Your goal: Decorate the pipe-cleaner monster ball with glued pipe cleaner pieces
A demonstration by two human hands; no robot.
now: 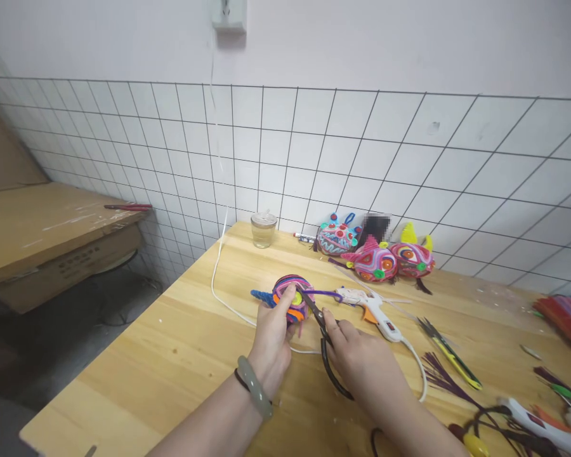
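My left hand [272,336] is closed round a colourful craft ball [292,297] wound from pipe cleaners, with a blue tail at its left and a purple strand sticking out to the right. My right hand [356,352] grips black scissors [324,343], their blades pointing up at the ball where the purple strand leaves it. A grey bangle and a dark band sit on my left wrist.
A white glue gun [377,312] with its cord lies just right of the ball. Three finished colourful figures [375,254] stand by the tiled wall, beside a glass jar [263,228]. A yellow-black cutter [450,353], purple strands [440,376], a second glue gun [547,426] and red sticks [566,314] lie at the right. Cardboard boxes [42,235] are at the left.
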